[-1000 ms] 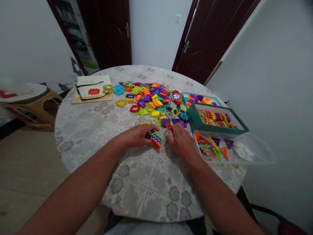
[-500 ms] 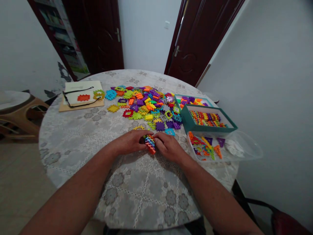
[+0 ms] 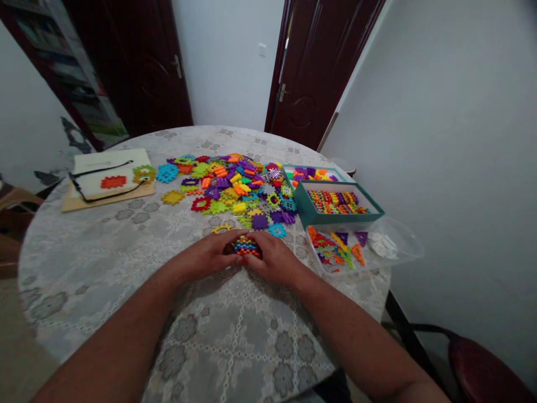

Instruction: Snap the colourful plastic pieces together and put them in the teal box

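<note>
Dark doors (image 3: 121, 61) and a pale wall (image 3: 229, 73) are seen behind; a round desk (image 3: 50, 257) is covered with a grey flower-patterned cloth (image 3: 205, 341). On its near half, a stack of small notched pieces (image 3: 246, 247) is held between both hands, multicoloured layers showing in the gap. Left hand (image 3: 210, 254) is curled mostly closed on it, fingers at the far side, thumb at the near side; right hand (image 3: 274, 257) is closed likewise from the other end. Whether a separate piece is hidden in either palm cannot be told. Beyond, a loose pile (image 3: 232, 184) of mixed pieces is spread, with a yellow piece (image 3: 221, 228) and a blue piece (image 3: 277, 230) lying near the hands. At right, a green box (image 3: 302, 208) and a see-through tray (image 3: 409, 245) are placed, both loaded with pieces. Layers are best kept square, teeth aligned, with even pressure applied from both ends; if one side is pinched harder, the stack could be skewed.
</note>
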`<state>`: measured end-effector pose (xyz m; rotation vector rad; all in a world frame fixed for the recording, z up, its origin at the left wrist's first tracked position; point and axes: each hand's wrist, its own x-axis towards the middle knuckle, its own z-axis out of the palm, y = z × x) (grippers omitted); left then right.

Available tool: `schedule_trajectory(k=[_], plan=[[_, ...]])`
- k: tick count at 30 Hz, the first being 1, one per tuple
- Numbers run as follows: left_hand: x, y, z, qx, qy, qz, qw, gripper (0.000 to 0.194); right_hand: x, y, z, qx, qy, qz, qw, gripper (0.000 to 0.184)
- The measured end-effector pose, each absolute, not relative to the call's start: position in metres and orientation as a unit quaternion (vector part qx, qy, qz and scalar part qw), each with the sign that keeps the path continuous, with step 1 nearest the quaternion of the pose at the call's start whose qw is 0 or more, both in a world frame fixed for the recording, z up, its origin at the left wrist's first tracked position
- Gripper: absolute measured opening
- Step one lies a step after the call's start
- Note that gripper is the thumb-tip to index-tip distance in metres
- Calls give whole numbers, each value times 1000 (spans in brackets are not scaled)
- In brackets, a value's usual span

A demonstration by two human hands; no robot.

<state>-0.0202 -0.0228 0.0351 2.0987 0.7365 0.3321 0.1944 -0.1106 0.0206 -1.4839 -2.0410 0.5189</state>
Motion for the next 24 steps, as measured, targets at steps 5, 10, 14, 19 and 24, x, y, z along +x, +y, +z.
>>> schedule_trajectory(k=[5, 10, 14, 19, 24], plan=[[-20, -23, 33, 831, 277, 138, 463, 67, 195, -112, 24, -580, -749, 184, 262, 34], [-20, -22, 40, 806, 310, 170, 475, 71, 196, -114, 41, -626, -711, 183, 264, 29], [-20, -17, 42, 775, 349, 226, 476, 67, 208, -119, 64, -638, -683, 195, 298, 28], [-23, -8, 39, 763, 443, 259, 392, 61, 258, -127, 101, -679, -629, 94, 367, 31], [-26, -4, 40, 780, 480, 248, 316, 44, 355, -117, 130, -770, -544, -60, 329, 34]])
